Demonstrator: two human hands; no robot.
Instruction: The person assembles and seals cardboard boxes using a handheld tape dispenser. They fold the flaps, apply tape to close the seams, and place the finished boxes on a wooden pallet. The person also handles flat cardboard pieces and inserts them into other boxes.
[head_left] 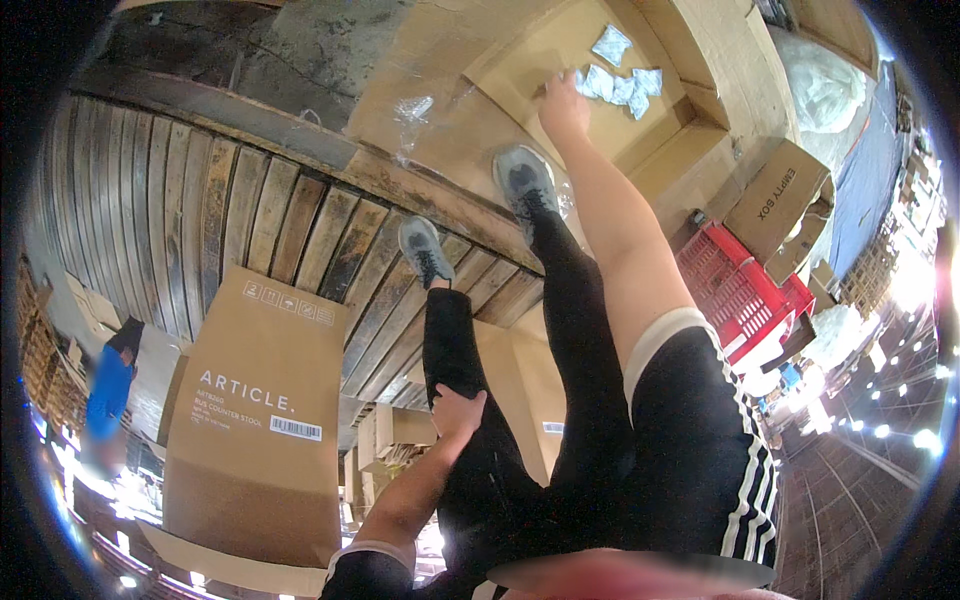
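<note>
My right hand [565, 108] reaches down over the inner floor of an open cardboard box [510, 75]. Its fingers are curled beside several small white-and-silver packets [618, 88]. One packet [611, 45] lies apart from the cluster. What the fingertips hold, if anything, is hidden. My left hand [460, 412] is wrapped around my left knee, over black trousers [450, 335], with no loose item showing in it.
My grey shoes stand by wooden slats [215, 210]. A large printed cardboard carton [250, 450] is at the left. Red plastic crates [730, 285] and a smaller brown box [780, 205] stand right. A person in blue [108, 390] is at far left.
</note>
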